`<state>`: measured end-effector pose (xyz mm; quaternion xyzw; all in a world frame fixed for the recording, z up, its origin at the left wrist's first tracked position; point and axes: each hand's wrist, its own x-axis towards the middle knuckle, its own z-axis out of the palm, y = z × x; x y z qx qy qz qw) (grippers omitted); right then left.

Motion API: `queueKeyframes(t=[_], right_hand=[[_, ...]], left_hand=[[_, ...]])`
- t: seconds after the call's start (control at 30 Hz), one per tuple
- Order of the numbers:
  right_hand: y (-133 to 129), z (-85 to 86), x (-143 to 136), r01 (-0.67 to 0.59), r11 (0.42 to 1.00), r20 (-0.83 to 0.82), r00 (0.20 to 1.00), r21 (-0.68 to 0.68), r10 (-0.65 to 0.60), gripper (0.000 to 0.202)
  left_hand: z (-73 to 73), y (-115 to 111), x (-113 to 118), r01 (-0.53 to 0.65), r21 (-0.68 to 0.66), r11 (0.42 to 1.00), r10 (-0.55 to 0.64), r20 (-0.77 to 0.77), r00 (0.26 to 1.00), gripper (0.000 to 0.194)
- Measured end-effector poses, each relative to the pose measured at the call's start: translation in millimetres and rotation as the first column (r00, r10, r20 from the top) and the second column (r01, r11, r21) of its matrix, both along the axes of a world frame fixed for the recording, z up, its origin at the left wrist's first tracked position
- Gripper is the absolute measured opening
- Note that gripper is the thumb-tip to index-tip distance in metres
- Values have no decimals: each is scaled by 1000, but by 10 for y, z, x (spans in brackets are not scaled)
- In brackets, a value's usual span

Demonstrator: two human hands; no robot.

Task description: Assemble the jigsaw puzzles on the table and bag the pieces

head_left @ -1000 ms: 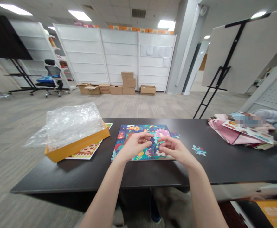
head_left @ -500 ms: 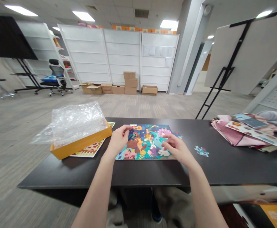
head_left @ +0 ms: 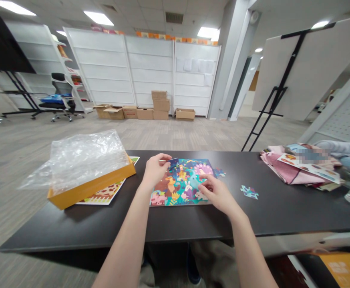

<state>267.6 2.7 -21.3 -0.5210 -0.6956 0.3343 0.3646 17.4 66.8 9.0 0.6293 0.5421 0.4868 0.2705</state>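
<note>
Multicol. animal jigsaw (head_left: 182, 188) laid flat; at its approx. 3 o'clock, blue pc(s) (head_left: 220, 173) set just beside, teal pc(s) (head_left: 249, 192) placed farther out.

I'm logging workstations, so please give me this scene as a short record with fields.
Left hand: at the far left corner of the colourful animal-print jigsaw puzzle; grip unclear
Right hand: over the puzzle's right side; contact unclear
Right of puzzle: blue-green jigsaw pieces
Left of puzzle: yellow rectangular box, crinkled clear plastic film over it
Surface: black table

Puzzle (head_left: 182, 186) partly hidden behind left hand (head_left: 157, 171), black screen (head_left: 5, 46) cut off at left
</note>
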Motion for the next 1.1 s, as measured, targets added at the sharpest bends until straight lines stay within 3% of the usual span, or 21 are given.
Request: queueKeyframes(t=[0.27, 0.6, 0.8, 0.9, 1.1], right_hand=[[3, -60, 16, -27, 999, 28, 999, 23, 27, 28], [-3, -69, 18, -35, 999, 47, 998, 16, 34, 25], [-5, -30, 18, -27, 1000, 51, 998, 17, 26, 24], [-13, -4, 16, -29, 999, 52, 998, 15, 28, 24], [1, -13, 21, -33, 999, 77, 997, 42, 30, 25]], left_hand=[[-95, 3, 225, 45, -34, 998, -47, -86, 995, 11], [-163, 33, 202, 69, -23, 997, -70, -17, 997, 13], [25, -175, -29, 216, 7, 976, -216, 39, 976, 29], [105, -347, -217, 212, -29, 977, -211, 40, 977, 32], [57, -561, -422, 220, -145, 965, -214, 53, 975, 24]])
